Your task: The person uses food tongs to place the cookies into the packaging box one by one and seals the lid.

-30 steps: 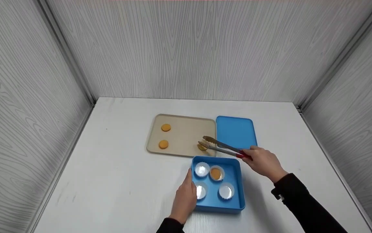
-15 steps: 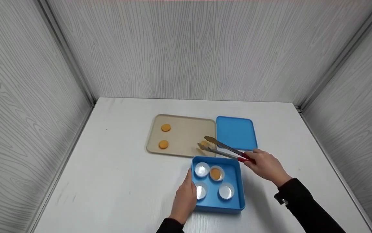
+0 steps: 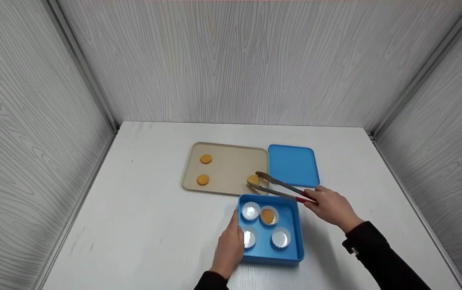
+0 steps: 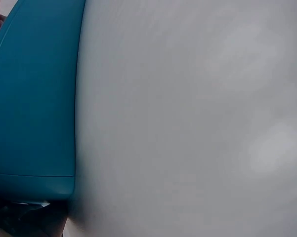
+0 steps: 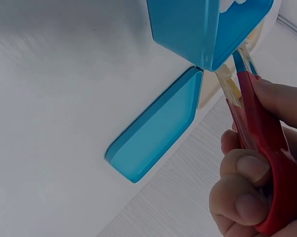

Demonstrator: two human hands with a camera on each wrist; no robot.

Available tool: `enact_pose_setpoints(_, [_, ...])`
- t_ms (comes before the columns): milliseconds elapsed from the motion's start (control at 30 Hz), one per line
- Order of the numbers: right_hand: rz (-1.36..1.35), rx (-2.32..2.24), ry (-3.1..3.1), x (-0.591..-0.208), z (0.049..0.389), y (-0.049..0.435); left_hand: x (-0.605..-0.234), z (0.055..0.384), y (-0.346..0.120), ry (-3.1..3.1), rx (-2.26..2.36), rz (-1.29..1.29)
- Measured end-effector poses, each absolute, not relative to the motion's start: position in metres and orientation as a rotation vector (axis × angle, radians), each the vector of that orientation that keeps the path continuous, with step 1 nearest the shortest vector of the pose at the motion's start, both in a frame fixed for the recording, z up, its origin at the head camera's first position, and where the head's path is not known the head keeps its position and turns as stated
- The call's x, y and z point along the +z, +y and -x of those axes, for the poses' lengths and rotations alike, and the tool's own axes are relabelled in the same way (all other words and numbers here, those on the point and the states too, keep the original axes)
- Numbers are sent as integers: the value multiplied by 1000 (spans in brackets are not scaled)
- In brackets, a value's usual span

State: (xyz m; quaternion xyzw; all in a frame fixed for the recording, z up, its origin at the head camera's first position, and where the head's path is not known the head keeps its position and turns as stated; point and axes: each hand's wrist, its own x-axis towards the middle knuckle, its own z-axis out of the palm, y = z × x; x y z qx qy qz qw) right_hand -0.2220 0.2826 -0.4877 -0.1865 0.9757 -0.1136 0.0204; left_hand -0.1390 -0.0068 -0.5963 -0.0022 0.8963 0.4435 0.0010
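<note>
My right hand (image 3: 333,207) grips metal tongs (image 3: 283,186) by their red handles (image 5: 269,138), fingers curled round them. The tongs' arms are spread, their tips on either side of a round golden cookie (image 3: 253,179) on a beige tray (image 3: 231,163). My left hand (image 3: 229,247) rests along the left wall of a blue box (image 3: 266,255), index finger straight; in the left wrist view the box wall (image 4: 34,108) fills the left side. Inside the box stand several white cupcake liners (image 3: 281,238). The far right liner holds a cookie (image 3: 267,216).
Two more cookies lie at the tray's left side, one far (image 3: 206,158) and one near (image 3: 203,179). A blue lid (image 3: 293,165) lies right of the tray, behind the box. Grey wood-grain walls (image 3: 231,60) enclose the white table (image 3: 146,225).
The tongs' tips have shifted slightly around the right-hand cookie, which shows more clearly between them now. My right hand has moved a little right and down. The left hand and box stay put.
</note>
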Motion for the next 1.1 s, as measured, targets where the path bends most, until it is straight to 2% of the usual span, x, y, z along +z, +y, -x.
enact_pose_setpoints(1100, [692, -304, 3200, -494, 219, 283, -595, 140, -7, 2776, 1414, 38])
